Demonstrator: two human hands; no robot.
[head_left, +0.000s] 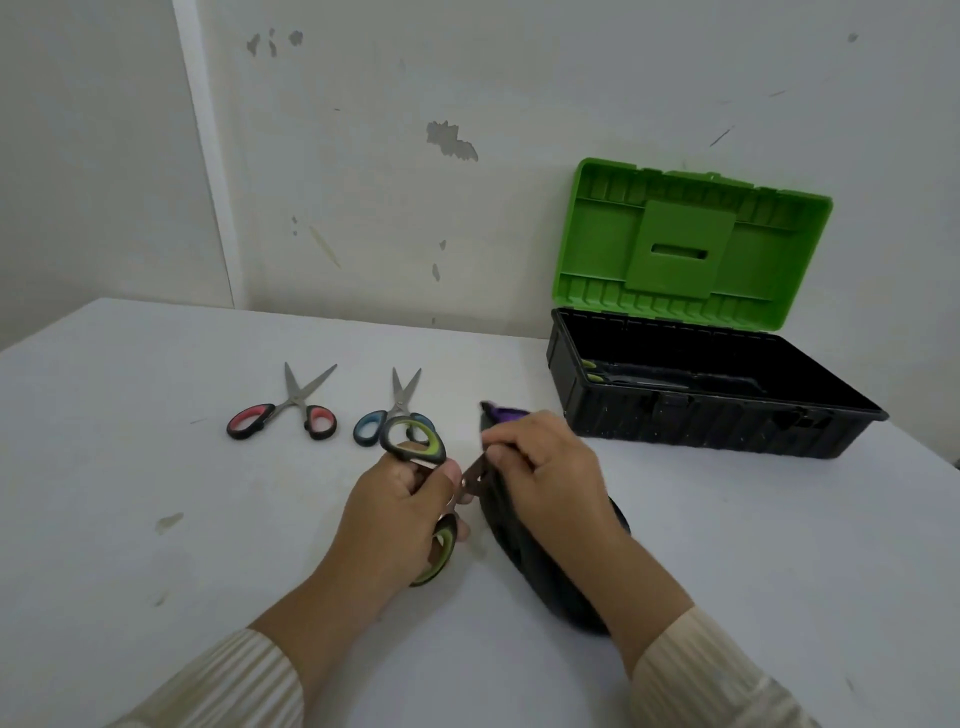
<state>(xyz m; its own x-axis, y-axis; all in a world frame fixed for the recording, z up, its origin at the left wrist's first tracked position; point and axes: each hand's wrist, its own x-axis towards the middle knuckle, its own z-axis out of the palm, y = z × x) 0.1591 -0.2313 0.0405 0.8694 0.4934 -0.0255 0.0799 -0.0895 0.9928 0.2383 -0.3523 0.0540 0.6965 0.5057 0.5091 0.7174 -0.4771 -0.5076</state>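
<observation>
My left hand (397, 512) grips a pair of green-handled scissors (415, 441) by the handles, blades pointing right into a black pouch (519, 551) with a purple lining. My right hand (545, 467) pinches the pouch's open edge near the blades. The blade tips are hidden inside the pouch. Two more pairs lie flat on the white table (156, 467): red-handled scissors (291, 415) at the left and blue-handled scissors (387, 415) just beyond my left hand.
An open toolbox (711, 405) with a black base and raised green lid (691, 244) stands at the back right against the wall; some tools lie inside at its left end. The wall runs along the table's far edge.
</observation>
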